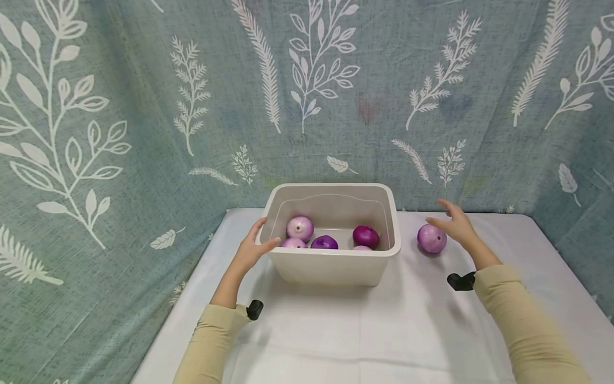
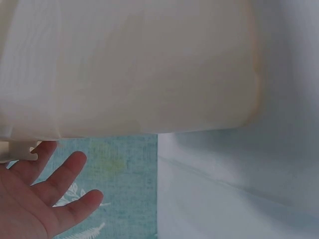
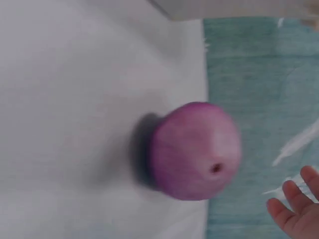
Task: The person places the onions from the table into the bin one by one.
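A pale grey plastic bin (image 1: 331,266) stands on the white-covered table with several red onions (image 1: 300,228) inside, some light purple and some dark magenta. My left hand (image 1: 249,249) is at the bin's left rim, fingers spread and apparently touching its edge. In the left wrist view, those fingers (image 2: 70,174) extend below the bin wall (image 2: 134,64). One more light purple onion (image 1: 432,238) sits on the table right of the bin. Just above and behind it hovers my right hand (image 1: 458,226), its fingers loosely extended. The right wrist view shows a gap between that hand (image 3: 301,214) and the onion (image 3: 194,152).
A green-blue leaf-patterned curtain (image 1: 364,106) hangs behind the table and along both sides. White cloth (image 1: 360,330) covers the table, with light creases near the front. Small black devices (image 1: 461,281) are strapped at both wrists.
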A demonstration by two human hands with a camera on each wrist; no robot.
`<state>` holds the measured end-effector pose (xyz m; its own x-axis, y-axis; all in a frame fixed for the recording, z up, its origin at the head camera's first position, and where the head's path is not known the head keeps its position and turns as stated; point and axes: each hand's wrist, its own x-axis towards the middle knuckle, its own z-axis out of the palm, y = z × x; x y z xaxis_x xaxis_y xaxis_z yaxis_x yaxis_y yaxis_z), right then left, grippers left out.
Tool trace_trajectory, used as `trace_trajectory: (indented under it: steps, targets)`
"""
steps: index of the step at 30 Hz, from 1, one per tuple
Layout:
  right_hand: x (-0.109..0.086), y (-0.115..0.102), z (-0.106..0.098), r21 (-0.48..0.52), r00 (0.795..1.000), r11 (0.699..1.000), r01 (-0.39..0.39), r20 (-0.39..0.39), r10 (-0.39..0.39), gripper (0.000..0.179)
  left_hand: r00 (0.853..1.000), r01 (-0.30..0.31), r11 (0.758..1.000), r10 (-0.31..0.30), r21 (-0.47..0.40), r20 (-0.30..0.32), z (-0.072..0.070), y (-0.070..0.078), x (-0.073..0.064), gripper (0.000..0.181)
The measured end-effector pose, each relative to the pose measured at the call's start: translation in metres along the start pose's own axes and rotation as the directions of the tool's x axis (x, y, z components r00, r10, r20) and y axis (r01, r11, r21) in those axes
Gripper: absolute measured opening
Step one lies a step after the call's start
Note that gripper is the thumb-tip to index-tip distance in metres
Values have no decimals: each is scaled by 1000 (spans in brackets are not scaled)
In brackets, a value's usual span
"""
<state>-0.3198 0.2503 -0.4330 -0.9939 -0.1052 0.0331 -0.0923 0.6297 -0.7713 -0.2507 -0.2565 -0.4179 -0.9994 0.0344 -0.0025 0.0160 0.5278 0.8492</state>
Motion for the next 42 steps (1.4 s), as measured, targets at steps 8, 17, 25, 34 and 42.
trace_trajectory:
  steps: [8,17,25,34,42]
  targets:
    - [-4,33,22,22,998,1000,23,-62,-21,74,1000,-2,1000,2,7,4,0,0,1,78]
    - [-8,59,43,47,996,999,-19,-82,23,67,1000,4,1000,-4,4,1,0,0,1,78]
    - [-7,58,59,153,990,988,-16,-137,37,67,1000,3,1000,-3,2,-4,-1,0,1,78]
    - [-6,60,72,219,979,973,-75,-171,114,61,1000,11,1000,-11,9,1,-1,-1,1,78]
    - [-3,56,74,230,969,966,-114,-189,160,65,1000,8,1000,-8,3,4,0,-2,2,78]
